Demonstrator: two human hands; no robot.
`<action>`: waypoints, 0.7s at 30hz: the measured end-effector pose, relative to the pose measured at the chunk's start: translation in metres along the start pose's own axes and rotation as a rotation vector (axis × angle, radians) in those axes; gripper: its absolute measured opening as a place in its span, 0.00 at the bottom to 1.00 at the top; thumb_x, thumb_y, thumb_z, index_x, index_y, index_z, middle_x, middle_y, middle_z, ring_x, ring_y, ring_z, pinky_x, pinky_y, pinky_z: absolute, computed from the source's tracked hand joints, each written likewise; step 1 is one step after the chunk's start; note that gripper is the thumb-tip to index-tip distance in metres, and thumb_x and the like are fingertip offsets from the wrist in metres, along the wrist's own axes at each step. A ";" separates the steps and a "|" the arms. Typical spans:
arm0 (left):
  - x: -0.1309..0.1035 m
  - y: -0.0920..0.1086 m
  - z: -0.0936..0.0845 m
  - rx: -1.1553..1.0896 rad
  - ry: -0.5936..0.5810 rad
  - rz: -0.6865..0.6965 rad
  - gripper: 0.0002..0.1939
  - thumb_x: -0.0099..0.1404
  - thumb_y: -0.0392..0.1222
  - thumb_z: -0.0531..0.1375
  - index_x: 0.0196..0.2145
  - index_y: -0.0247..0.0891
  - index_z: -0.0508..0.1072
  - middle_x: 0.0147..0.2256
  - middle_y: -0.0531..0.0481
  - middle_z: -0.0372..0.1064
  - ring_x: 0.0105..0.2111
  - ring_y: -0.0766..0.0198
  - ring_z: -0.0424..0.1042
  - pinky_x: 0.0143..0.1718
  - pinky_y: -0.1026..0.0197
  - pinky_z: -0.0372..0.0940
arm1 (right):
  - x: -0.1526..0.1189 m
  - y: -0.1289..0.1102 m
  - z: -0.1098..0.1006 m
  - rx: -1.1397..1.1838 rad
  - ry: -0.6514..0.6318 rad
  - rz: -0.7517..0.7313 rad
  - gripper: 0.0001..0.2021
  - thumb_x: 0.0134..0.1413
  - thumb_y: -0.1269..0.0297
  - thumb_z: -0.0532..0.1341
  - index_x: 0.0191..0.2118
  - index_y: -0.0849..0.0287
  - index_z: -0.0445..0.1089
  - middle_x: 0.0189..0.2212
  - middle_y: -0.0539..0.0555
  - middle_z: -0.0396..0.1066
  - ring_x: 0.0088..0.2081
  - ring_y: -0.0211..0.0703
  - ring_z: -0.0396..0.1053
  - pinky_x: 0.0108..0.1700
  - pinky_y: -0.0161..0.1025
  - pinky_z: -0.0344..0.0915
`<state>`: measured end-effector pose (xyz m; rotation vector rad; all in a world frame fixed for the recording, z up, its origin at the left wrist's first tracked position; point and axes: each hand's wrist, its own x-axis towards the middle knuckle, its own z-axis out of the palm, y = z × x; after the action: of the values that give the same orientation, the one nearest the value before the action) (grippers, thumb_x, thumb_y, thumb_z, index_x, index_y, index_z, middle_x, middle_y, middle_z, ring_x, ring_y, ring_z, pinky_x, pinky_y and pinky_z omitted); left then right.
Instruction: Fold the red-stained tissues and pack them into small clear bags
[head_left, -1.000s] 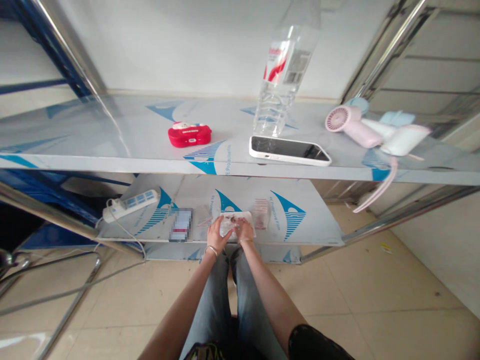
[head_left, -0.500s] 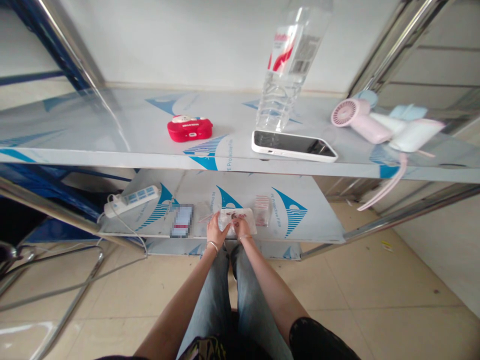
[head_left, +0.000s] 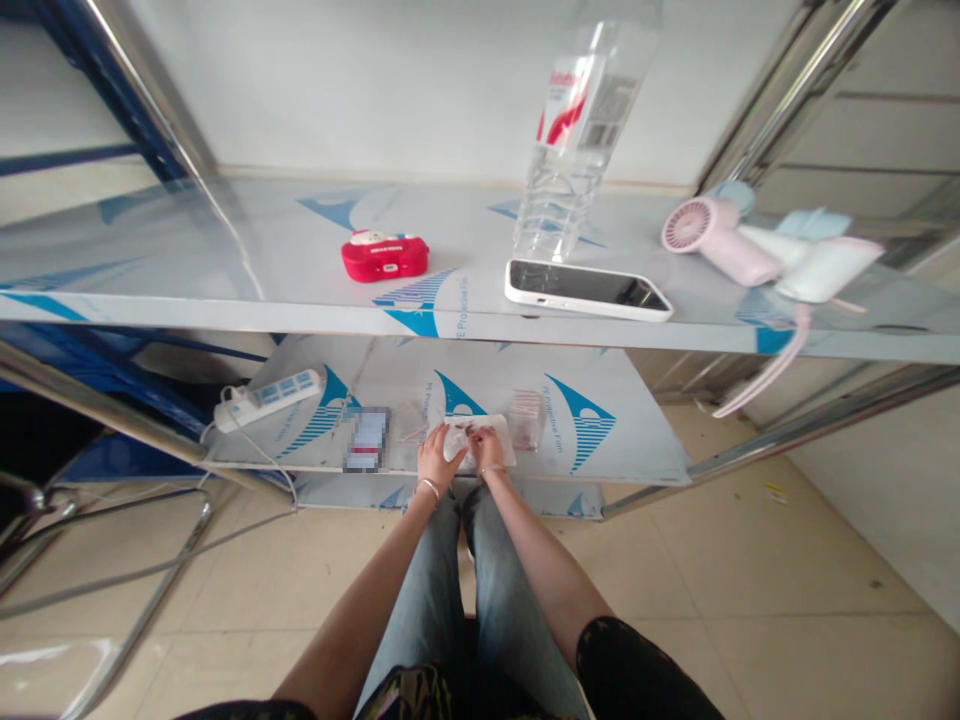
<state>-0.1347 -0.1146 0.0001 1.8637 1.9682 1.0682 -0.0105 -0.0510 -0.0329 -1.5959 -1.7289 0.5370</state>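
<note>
On the lower shelf lies a flat white piece with dark reddish marks (head_left: pixel 501 428), perhaps a packet or sheet. My left hand (head_left: pixel 437 460) rests on its left edge, thumb and fingers apart. Over its middle, my right hand (head_left: pixel 487 452) has its fingers bent and drawn together. Whatever they pinch is too small to make out. Just right of it is a clear pack of thin pinkish sticks (head_left: pixel 527 415). A transparent wrapper (head_left: pixel 409 422) lies left of my left hand, partly hidden by it.
A phone with a lit screen (head_left: pixel 367 438) and a white power strip (head_left: pixel 279 395) are on the lower shelf's left. The upper shelf (head_left: pixel 300 312) overhangs, carrying a red case (head_left: pixel 385 259), a water bottle (head_left: pixel 559 190), a white-edged phone (head_left: pixel 589 290) and handheld fans (head_left: pixel 724 240).
My right hand's fingers have shifted slightly on the white piece and look more drawn together. My left hand stays at its left edge. The whole view has moved a little.
</note>
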 end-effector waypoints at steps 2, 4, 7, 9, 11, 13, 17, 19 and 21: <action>0.000 -0.001 0.000 0.007 -0.011 0.006 0.26 0.57 0.44 0.62 0.52 0.39 0.64 0.54 0.41 0.64 0.55 0.53 0.62 0.54 0.49 0.59 | -0.002 -0.003 -0.005 0.022 0.093 0.008 0.09 0.53 0.70 0.55 0.33 0.66 0.72 0.32 0.56 0.71 0.34 0.39 0.65 0.41 0.34 0.62; 0.001 -0.001 0.001 0.008 -0.020 0.007 0.25 0.57 0.44 0.63 0.52 0.39 0.65 0.53 0.40 0.65 0.54 0.53 0.64 0.53 0.49 0.59 | -0.008 -0.008 -0.012 0.082 0.200 -0.030 0.10 0.56 0.65 0.54 0.35 0.64 0.71 0.34 0.57 0.70 0.36 0.40 0.66 0.42 0.36 0.63; 0.001 0.000 0.002 0.011 -0.027 0.001 0.25 0.57 0.44 0.63 0.51 0.38 0.66 0.51 0.39 0.67 0.52 0.52 0.65 0.53 0.48 0.60 | -0.021 -0.018 -0.020 0.182 0.254 -0.141 0.11 0.58 0.62 0.53 0.36 0.61 0.70 0.35 0.57 0.69 0.39 0.41 0.66 0.45 0.39 0.63; 0.001 0.001 0.002 0.010 -0.042 0.003 0.25 0.57 0.43 0.62 0.52 0.37 0.65 0.51 0.39 0.67 0.52 0.51 0.66 0.52 0.49 0.60 | -0.027 -0.024 -0.024 0.209 0.204 -0.219 0.11 0.58 0.61 0.54 0.36 0.60 0.71 0.36 0.57 0.69 0.41 0.42 0.66 0.47 0.40 0.62; 0.001 0.001 0.002 0.006 -0.057 0.010 0.24 0.58 0.42 0.62 0.52 0.37 0.65 0.50 0.40 0.68 0.51 0.52 0.66 0.52 0.50 0.60 | -0.029 -0.027 -0.024 0.216 0.151 -0.275 0.11 0.58 0.61 0.54 0.37 0.60 0.72 0.36 0.57 0.69 0.43 0.42 0.66 0.48 0.40 0.62; 0.001 0.001 0.002 0.005 -0.052 0.013 0.24 0.58 0.42 0.62 0.52 0.36 0.65 0.49 0.40 0.68 0.51 0.52 0.67 0.51 0.50 0.61 | -0.027 -0.025 -0.023 0.211 0.161 -0.244 0.12 0.58 0.62 0.53 0.39 0.60 0.72 0.37 0.58 0.70 0.43 0.42 0.66 0.49 0.40 0.62; 0.000 -0.001 0.003 -0.002 -0.025 0.010 0.24 0.59 0.45 0.61 0.52 0.37 0.65 0.49 0.40 0.68 0.51 0.53 0.67 0.51 0.51 0.61 | -0.020 -0.004 -0.017 0.137 0.172 -0.004 0.13 0.55 0.66 0.52 0.40 0.63 0.72 0.38 0.59 0.71 0.42 0.44 0.67 0.47 0.41 0.63; 0.000 -0.002 0.004 -0.013 -0.015 0.010 0.24 0.59 0.45 0.61 0.52 0.37 0.64 0.50 0.41 0.68 0.51 0.53 0.67 0.51 0.51 0.61 | -0.018 0.008 -0.015 0.086 0.105 0.088 0.12 0.49 0.67 0.56 0.39 0.63 0.72 0.37 0.59 0.72 0.40 0.46 0.68 0.46 0.42 0.63; 0.000 -0.003 0.004 -0.023 0.002 0.015 0.24 0.60 0.45 0.61 0.53 0.37 0.64 0.50 0.40 0.68 0.50 0.54 0.67 0.51 0.51 0.62 | -0.019 0.016 -0.014 0.044 0.060 0.133 0.13 0.45 0.67 0.59 0.39 0.62 0.73 0.36 0.58 0.73 0.39 0.46 0.69 0.45 0.41 0.63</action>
<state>-0.1343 -0.1131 -0.0052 1.8687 1.9377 1.0930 0.0107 -0.0696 -0.0393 -1.6874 -1.5638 0.5812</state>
